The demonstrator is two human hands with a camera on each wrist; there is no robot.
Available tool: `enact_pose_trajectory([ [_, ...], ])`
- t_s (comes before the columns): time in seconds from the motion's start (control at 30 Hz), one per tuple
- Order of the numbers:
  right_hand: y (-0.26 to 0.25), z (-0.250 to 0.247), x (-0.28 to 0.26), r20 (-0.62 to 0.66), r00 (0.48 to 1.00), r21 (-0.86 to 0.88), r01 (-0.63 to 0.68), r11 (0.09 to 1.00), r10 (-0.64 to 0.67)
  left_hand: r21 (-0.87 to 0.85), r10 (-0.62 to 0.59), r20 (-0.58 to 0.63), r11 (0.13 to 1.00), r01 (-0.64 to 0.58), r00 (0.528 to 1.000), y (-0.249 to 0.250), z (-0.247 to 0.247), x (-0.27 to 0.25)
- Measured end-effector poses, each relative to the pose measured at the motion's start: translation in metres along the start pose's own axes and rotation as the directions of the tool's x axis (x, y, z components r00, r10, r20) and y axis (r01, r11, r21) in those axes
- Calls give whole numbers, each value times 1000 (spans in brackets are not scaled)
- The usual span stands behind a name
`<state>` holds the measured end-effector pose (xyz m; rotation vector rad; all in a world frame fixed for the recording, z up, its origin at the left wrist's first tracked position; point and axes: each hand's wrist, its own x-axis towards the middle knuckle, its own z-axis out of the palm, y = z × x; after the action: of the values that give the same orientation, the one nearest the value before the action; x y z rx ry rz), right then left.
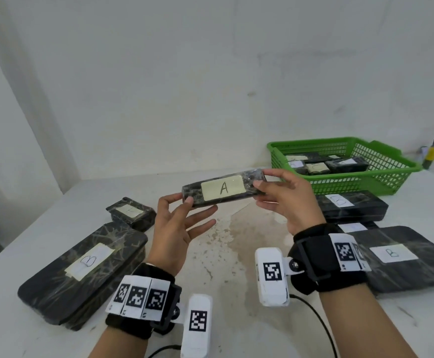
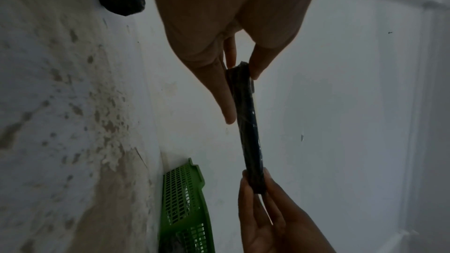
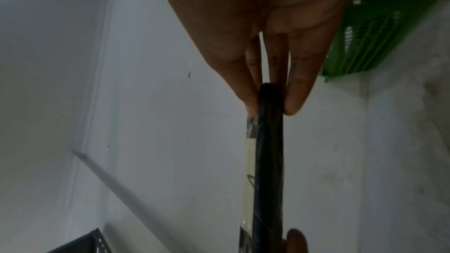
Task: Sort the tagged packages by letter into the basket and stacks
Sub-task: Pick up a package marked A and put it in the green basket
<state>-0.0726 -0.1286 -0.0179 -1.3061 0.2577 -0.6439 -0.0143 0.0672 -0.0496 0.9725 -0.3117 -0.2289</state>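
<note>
Two-handed hold on the long, narrow package in dark marbled wrap (image 1: 223, 188), with its pale yellow tag lettered A turned toward the head camera. Held clear of the white, stained table (image 1: 236, 254), roughly over its middle, long axis running left to right and slightly tilted, right end higher and farther back. Pinched at the left end between thumb and fingertips of the left hand (image 1: 174, 228), other fingers spread loosely beneath. Pinched at the right end by the right hand (image 1: 285, 200), thumb on the near face, fingers curled over the far edge. Seen edge-on from both wrist views: a thin slab with a fingertip grip at each end. Points with its right end toward the green plastic lattice basket (image 1: 352, 186) at back right, just beyond the right hand, which holds several dark tagged packages whose letters are too small to read surely. Flanked by flat dark packages tagged B: a large one near left (image 1: 81, 267), stacked ones near right (image 1: 350, 205) beside the right wrist. Also a small dark package at back left (image 1: 130, 213), tag letter unclear. Probably at the tag-reading step, with no destination chosen yet. If bound for the basket, calls for the nearer right hand to carry alone, onward along the package's own axis, once the left pinch lets go. Cannot tell from the tags in view where an A package belongs.
</note>
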Motion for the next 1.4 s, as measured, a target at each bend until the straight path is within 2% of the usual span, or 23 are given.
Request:
enact_pose_trajectory([
  [0.1, -12, -18, 2, -32, 997, -125, 64, 990, -68, 20, -16, 25, 1000, 16, 1000, 0, 12, 5],
  [0.3, -45, -66, 16, -91, 993, -219, 55, 974, -76, 66, -93, 107, 994, 87, 990, -15, 60, 19],
  [0.4, -64, -95, 30, -114, 993, -274, 9, 962, -42, 90, -148, 139, 987, 137, 979, -29, 89, 31],
  [0.5, -83, -126, 51, -159, 987, -245, -59, 968, 20, 123, -199, 156, 976, 181, 968, -47, 113, 49],
  [0.67, -100, -165, 105, -264, 962, -278, -143, 950, 68, 248, -241, 107, 946, 209, 965, -83, 142, 89],
  [0.77, -99, -178, 144, -317, 938, -304, -240, 922, 139, 369, -269, 90, 903, 219, 959, -106, 156, 114],
  [0.9, -93, -189, 188, -374, 909, -364, -327, 872, 185, 441, -266, 72, 873, 209, 961, -129, 174, 146],
  [1.17, -63, -197, 228, -337, 870, -528, -490, 694, 359, 407, -178, 47, 902, 144, 983, -160, 172, 179],
  [1.4, -40, -197, 237, -308, 823, -545, -563, 621, 476, 350, -180, 69, 926, 145, 981, -164, 167, 180],
])
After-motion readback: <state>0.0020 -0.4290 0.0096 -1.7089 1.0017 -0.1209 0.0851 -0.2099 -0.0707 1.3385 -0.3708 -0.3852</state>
